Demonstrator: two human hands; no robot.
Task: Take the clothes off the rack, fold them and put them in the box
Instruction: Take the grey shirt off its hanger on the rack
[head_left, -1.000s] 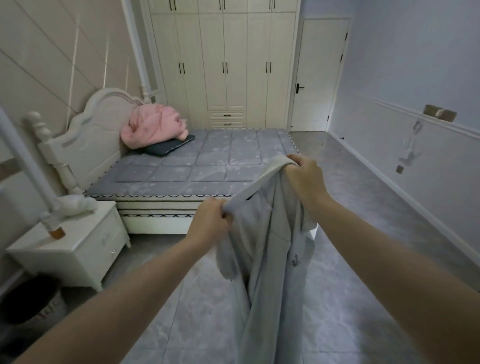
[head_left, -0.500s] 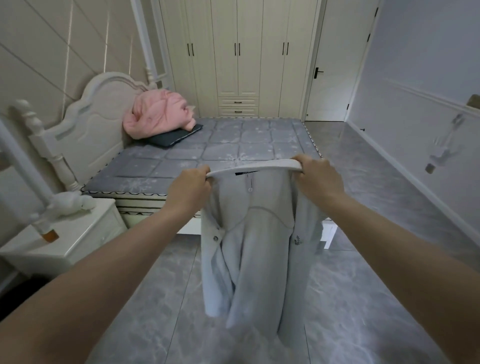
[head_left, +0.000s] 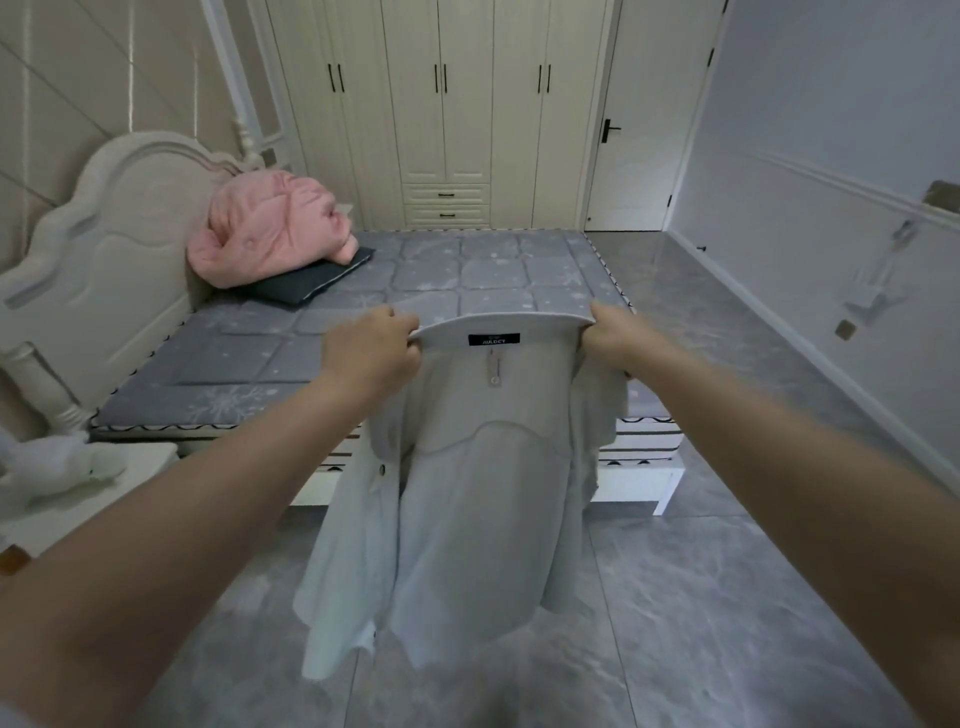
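- Seen in the head view: no box and no rack; nearest to a container, a cream wardrobe (head_left: 447, 109) at the far wall, doors shut, two drawers low in the middle, shut too, contents hidden.
- On the bed (head_left: 415, 291), at the headboard end: a pink bundled quilt (head_left: 270, 234) resting partly on a dark flat pillow (head_left: 311, 280).
- At the left edge, a white nightstand (head_left: 78, 499) with a blurred white object lying on top; cannot tell what.
- Held up in the air between the two outstretched arms: a pale grey shirt (head_left: 478, 493), inside of the collar turned toward the camera, dark label just under the collar edge, a small loop with a spare button below that.
- Left hand (head_left: 371, 353) curled round the left end of the collar, fingers folded over the edge, thumb side touching the cloth.
- Right hand (head_left: 610, 338) gripping the right end of the collar, fingers wrapped under, cloth bunched just below the knuckles.
- Collar stretched taut and level between the two hands, over the foot end of the bed.
- Hanging straight down from the hands: shirt body with a curved yoke seam across the back, front panels falling open at both sides, one button showing on the left panel.
- Hem dangling above the grey tiled floor (head_left: 701, 623), not touching; lower edge ragged in outline, left panel hanging lowest.
- Beyond the bed, to the right of the wardrobe, a white door (head_left: 639, 156), closed, dark handle.
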